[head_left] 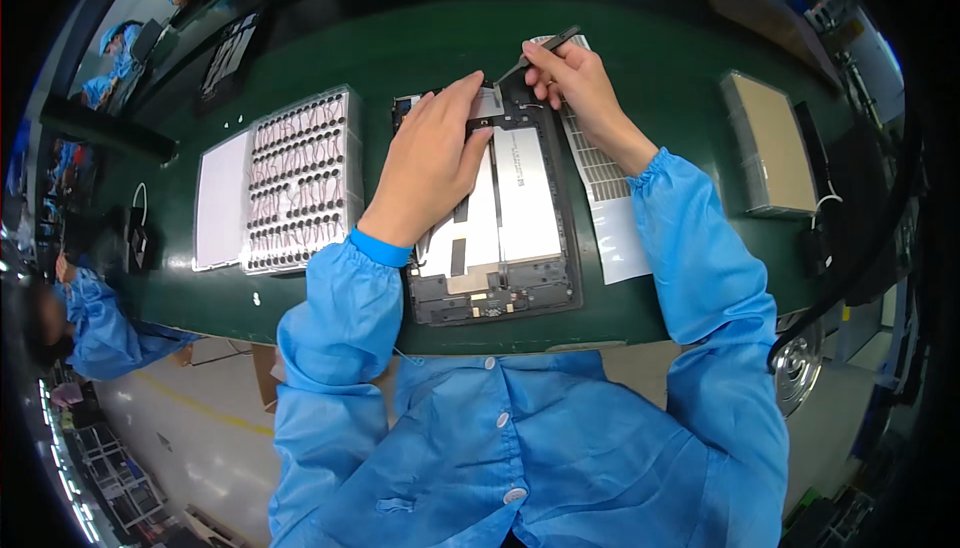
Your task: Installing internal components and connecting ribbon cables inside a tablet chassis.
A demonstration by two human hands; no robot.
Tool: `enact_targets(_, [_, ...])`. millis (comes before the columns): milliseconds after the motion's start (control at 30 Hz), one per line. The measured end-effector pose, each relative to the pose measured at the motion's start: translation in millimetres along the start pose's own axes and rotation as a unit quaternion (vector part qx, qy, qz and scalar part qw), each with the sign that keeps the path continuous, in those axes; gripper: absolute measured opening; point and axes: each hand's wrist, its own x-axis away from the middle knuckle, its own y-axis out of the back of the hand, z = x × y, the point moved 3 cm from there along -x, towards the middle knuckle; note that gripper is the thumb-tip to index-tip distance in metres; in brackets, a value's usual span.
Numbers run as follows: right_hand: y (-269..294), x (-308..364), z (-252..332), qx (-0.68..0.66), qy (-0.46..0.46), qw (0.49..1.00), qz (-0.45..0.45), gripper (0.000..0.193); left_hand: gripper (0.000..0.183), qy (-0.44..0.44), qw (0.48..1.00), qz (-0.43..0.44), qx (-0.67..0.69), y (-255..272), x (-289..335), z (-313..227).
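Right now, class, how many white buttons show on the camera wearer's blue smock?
3: an upper button near the green table's edge, a middle button below it, and a lowest button further down. More may be hidden.

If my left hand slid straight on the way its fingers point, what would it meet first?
Past the opened device, your left hand looks free to run over green tabletop, though the tweezers in your right hand sit close on its right and might be brushed; depth is unclear.

Two hands (425, 153), one tweezers (556, 40), one opened tablet (530, 193), one wristband (379, 248), three white buttons (503, 419).
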Motion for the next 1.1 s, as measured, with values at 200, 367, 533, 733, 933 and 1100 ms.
enact_targets(200, [-5.1,-1.4,-3.1,0.010,0.017,1.000,0.021,0.030,0.042,0.011,1.000,0.000,0.007,6.4,1.6,1.1])
enact_targets(367, [-8.2,3.4,-3.4,0.066,0.032,0.997,-0.011,0.030,0.035,0.010,1.000,-0.006,0.014,6.4,2.1,2.7])
enact_targets(533, [-3.1,5.4,0.2,0.081,0.047,0.995,-0.017,0.030,0.025,-0.001,1.000,-0.003,-0.019,2.3,-1.1,-3.6])
enact_targets(733, [-9.1,2.3,-3.2,0.043,0.114,0.991,-0.060,0.026,0.024,-0.009,0.999,0.006,-0.043,3.1,-2.8,-2.5])
enact_targets(933, [0.6,-0.2,1.9,0.015,0.094,0.993,-0.066,0.028,0.029,-0.068,0.995,0.012,-0.074,0.3,-1.0,-4.0])
enact_targets(1100, [-10.4,9.1,26.5,0.028,0.153,0.987,-0.051,0.029,0.036,-0.085,0.996,0.008,0.001,38.5,19.2,-20.3])
